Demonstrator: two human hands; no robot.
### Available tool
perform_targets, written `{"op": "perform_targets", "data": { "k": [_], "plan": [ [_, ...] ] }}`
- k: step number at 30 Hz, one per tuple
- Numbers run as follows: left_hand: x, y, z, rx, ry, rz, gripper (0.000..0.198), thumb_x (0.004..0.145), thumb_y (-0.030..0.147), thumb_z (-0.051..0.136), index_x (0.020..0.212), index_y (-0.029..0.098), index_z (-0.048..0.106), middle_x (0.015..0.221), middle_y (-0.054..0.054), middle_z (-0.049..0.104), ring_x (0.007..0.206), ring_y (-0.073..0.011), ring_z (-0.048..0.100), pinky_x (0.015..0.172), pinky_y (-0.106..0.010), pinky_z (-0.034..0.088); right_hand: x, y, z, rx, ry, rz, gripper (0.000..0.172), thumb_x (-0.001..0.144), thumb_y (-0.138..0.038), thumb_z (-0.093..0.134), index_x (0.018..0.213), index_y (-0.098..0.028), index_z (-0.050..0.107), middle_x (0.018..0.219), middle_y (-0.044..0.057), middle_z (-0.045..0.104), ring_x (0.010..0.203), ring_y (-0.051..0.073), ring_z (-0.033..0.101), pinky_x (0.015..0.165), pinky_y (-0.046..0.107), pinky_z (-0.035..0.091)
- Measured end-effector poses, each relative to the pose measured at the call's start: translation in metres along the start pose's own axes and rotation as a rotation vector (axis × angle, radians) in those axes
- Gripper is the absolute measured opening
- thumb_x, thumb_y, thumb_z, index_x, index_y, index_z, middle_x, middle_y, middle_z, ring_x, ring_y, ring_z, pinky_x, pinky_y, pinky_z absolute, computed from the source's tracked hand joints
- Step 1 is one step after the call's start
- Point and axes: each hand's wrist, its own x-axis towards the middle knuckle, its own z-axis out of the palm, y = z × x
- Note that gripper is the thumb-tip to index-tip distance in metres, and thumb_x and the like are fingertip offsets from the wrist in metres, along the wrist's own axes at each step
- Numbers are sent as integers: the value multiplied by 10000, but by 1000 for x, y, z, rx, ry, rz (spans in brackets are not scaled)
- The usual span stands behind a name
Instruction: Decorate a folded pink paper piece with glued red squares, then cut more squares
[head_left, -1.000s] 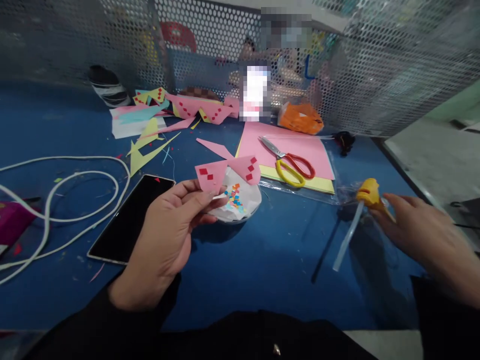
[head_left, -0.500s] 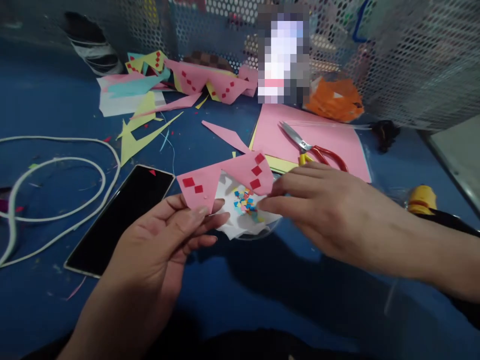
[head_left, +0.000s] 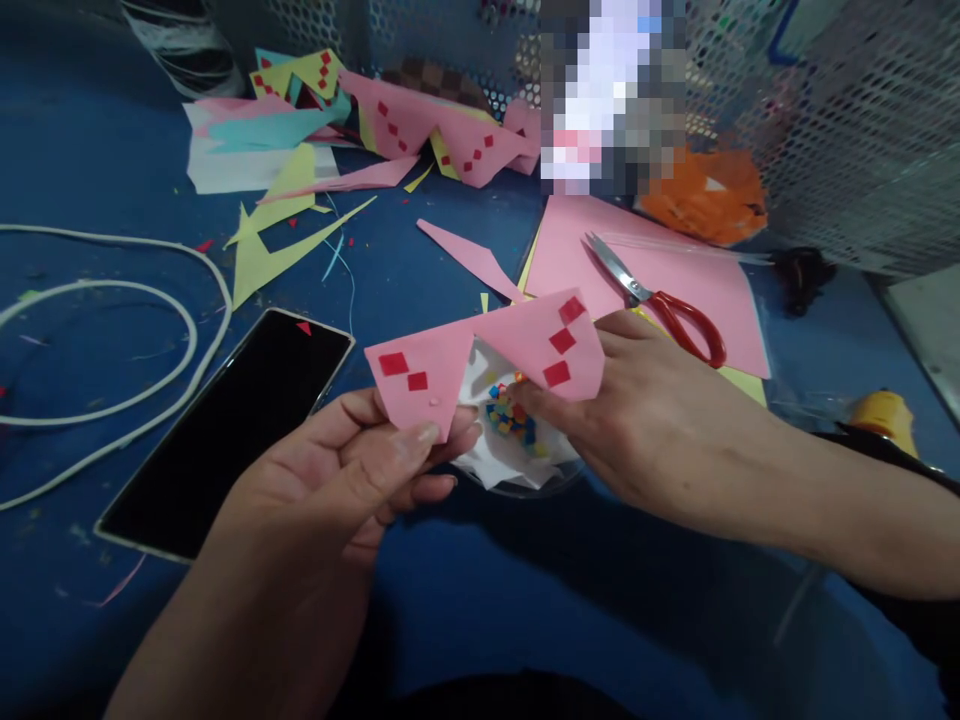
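Note:
My left hand [head_left: 352,465] pinches the lower left point of a pink paper cutout [head_left: 499,325] between thumb and fingers. The cutout has a V-shaped notch, red diamond pieces on both sides and a small pale dot near the thumb. Behind it, a clear dish [head_left: 551,490] lined with white paper [head_left: 487,465] holds small coloured paper bits [head_left: 514,415]. My right hand [head_left: 645,420] reaches over the dish, fingertips drawn together among the bits. The cutout hides some of its fingers; whether a bit is between them is too small to make out.
Red-handled scissors [head_left: 641,290] lie on pink sheets [head_left: 675,240]. A dark phone [head_left: 232,440] and a looped white cable [head_left: 191,340] lie at left. Behind are paper scraps [head_left: 281,240], a decorated pink cutout [head_left: 450,130], orange paper [head_left: 705,195] and a perforated metal panel [head_left: 817,110].
My right hand has moved its fingertips deeper into the bits, passing behind the cutout's right side. The cutout sits slightly further right in view, still in my left hand. The view has shifted.

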Motion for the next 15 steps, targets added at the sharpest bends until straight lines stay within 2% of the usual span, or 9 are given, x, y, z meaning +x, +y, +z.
{"op": "perform_targets", "data": {
  "k": [4, 6, 11, 15],
  "plan": [
    [1, 1, 0, 5, -16, 13, 354, 698, 235, 879, 1030, 174, 774, 914, -65, 805, 795, -174, 759, 620, -163, 607, 0, 2, -1, 71, -39, -10, 293, 925, -97, 437, 872, -167, 716, 871, 80, 666, 778, 234, 546, 737, 402, 310],
    [1, 1, 0, 9, -25, 21, 332, 705, 235, 874, 1017, 177, 776, 907, -57, 803, 775, -161, 749, 614, -162, 605, 0, 4, -4, 109, -14, -19, 307, 936, -109, 434, 795, -185, 695, 875, 73, 667, 790, 227, 560, 735, 396, 331],
    [-3, 0, 3, 16, -4, 38, 254, 677, 249, 890, 906, 192, 796, 885, -41, 798, 736, -138, 729, 592, -135, 590, -3, 14, -10, -62, 104, 78, 283, 958, -122, 456, 773, -180, 661, 807, 68, 628, 734, 208, 542, 779, 410, 372],
    [-4, -2, 3, 37, -7, 62, 259, 664, 304, 898, 897, 229, 811, 884, -26, 798, 769, -144, 740, 608, -122, 590, -1, 17, -7, -141, 121, 45, 280, 954, -112, 481, 735, -201, 630, 750, 36, 593, 697, 195, 513, 756, 395, 361]
  ]
}}
